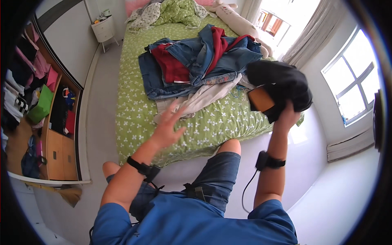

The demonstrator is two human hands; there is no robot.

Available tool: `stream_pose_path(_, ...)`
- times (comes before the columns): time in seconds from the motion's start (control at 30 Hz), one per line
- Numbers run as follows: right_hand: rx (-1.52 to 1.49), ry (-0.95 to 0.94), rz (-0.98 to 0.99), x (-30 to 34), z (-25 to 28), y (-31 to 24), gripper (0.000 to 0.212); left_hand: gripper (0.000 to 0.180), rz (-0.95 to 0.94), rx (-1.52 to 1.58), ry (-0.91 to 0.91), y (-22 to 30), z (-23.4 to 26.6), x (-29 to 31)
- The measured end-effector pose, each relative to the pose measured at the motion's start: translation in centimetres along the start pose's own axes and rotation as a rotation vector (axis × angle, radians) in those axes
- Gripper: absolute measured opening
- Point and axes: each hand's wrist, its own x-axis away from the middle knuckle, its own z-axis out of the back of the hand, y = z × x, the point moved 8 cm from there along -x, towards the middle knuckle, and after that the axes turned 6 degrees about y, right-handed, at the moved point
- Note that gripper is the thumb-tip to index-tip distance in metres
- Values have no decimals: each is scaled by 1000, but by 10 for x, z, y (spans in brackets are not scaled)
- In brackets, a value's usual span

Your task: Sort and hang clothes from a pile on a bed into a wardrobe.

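My right hand (288, 117) is closed on a bunched black garment (281, 79) over the bed's right edge. An orange-brown patch shows on the garment's near side; its kind is hard to make out. My left hand (166, 128), fingers spread and holding nothing, hovers at the near side of a beige garment (212, 98). That garment lies partly under a heap of blue denim clothes (192, 55) with a red plaid lining (169, 63). Thin light-blue loops (237, 94), perhaps hangers, show between the heap and the black garment.
The bed (136, 122) has a green sheet with white flowers. A long plush toy (237, 18) lies at its far right, a crumpled quilt (179, 12) at its head. An open wardrobe (61, 153) with clothes is on the left, a white nightstand (105, 30) far left, a window (353, 79) right.
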Motion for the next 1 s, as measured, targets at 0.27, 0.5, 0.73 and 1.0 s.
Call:
stream_pose_path(0.27,799,-408,-482,-169,71,262,66,51,497,-186,143,-197,6,79)
stream_pose_path(0.5,1361,-81,436,8,-63,180,88,47,352,-568,150,-159,17,96)
stream_pose_path(0.73,470,-1282,588,236,-271,148,20,49,334,-520,165,-162,8,89)
stream_pose_path(1.0,888,-1249,779,299,-327,216,59,49,300,-456,252,-163,15,91)
